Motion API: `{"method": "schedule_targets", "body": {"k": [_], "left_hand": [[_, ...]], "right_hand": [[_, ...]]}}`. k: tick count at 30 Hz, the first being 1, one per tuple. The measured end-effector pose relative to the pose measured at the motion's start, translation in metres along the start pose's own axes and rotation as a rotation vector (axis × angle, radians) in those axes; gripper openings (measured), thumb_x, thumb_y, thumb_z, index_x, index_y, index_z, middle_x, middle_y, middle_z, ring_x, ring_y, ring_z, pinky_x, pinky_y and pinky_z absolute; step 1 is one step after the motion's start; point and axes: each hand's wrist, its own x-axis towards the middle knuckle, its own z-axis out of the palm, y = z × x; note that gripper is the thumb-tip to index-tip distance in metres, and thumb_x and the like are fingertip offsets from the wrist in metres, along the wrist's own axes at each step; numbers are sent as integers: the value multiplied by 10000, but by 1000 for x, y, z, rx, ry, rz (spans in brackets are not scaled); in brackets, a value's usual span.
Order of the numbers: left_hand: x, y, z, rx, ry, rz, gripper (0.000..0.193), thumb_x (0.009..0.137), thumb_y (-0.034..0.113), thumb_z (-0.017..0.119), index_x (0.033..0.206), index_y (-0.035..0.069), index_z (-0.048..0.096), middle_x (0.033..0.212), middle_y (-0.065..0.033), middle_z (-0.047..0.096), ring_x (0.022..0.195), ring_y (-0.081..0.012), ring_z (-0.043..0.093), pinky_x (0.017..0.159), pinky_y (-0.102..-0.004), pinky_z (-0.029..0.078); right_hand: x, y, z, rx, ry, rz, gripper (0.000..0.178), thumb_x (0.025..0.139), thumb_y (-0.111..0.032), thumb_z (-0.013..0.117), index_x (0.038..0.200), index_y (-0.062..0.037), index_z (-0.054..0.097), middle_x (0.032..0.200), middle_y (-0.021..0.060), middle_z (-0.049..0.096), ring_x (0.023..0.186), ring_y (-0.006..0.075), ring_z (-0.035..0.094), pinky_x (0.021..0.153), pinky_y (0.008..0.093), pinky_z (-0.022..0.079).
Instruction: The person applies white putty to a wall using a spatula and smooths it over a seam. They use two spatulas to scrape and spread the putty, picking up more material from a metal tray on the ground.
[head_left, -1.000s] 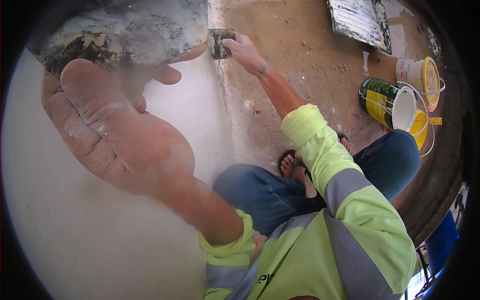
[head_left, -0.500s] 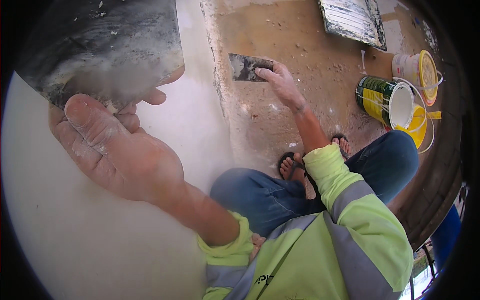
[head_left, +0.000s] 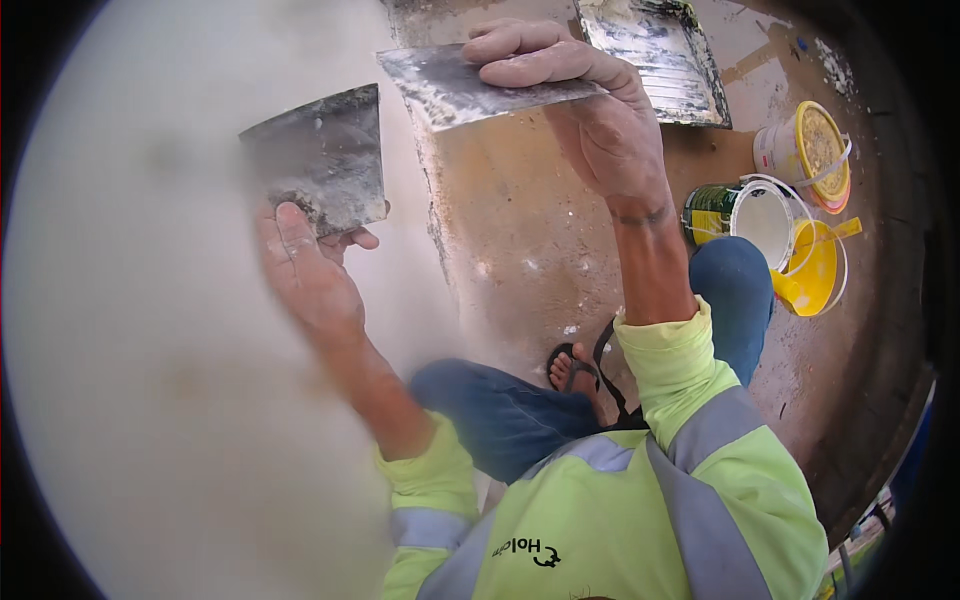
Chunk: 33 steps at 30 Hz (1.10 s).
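Observation:
My left hand (head_left: pixel 312 275) grips a dark, flat putty blade (head_left: pixel 335 155) by its lower edge, thumb on the face and fingers mostly hidden behind. The blade is smeared with pale plaster and stands beside the white wall. Higher and to the right, my right hand (head_left: pixel 605 120) is closed on a second flat metal putty blade (head_left: pixel 450 85), its fingers lying over the right part. White smears and dark patches cover that blade too. The two blades are apart, with a narrow gap between them. White dust coats both hands.
The white wall (head_left: pixel 130 350) fills the left side, meeting the brown floor (head_left: pixel 520 230) along a rough edge. A plaster-smeared tray (head_left: pixel 665 60) lies at the top. On the right are a green-and-yellow bucket (head_left: pixel 712 212), a white bucket with yellow rim (head_left: pixel 775 150) and a yellow container (head_left: pixel 818 265).
My left hand and its blade have moved away from the view, down and to the right. My right hand has risen with its blade, now larger and closer to the left blade.

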Motion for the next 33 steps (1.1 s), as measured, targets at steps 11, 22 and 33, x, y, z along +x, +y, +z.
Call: {"method": "schedule_targets", "body": {"k": [11, 22, 33], "left_hand": [[-85, 24, 20, -255, -49, -165, 369, 1034, 242, 409, 1292, -17, 457, 1142, -120, 585, 1052, -177, 579, 867, -326, 496], [-143, 40, 40, 280, 114, -291, 467, 1026, 345, 392, 1313, -19, 451, 992, -136, 605, 616, -173, 589, 467, -304, 484], [-156, 40, 47, 71, 117, -270, 336, 1023, 318, 440, 1184, 25, 475, 879, -79, 587, 545, -134, 527, 416, -280, 448]], "right_hand": [[-18, -62, 21, -509, -468, -105, 438, 583, 49, 579, 940, -128, 760, 1077, -20, 694, 1131, 293, 537, 1011, 424, 439], [-41, -43, -1, -408, -319, -168, 338, 665, 37, 712, 963, -119, 749, 1108, -6, 670, 1151, 288, 516, 997, 429, 447], [-41, -23, -17, -633, -24, -113, 338, 655, 123, 639, 896, -93, 735, 1059, 15, 693, 1089, 265, 559, 912, 353, 502]]}}
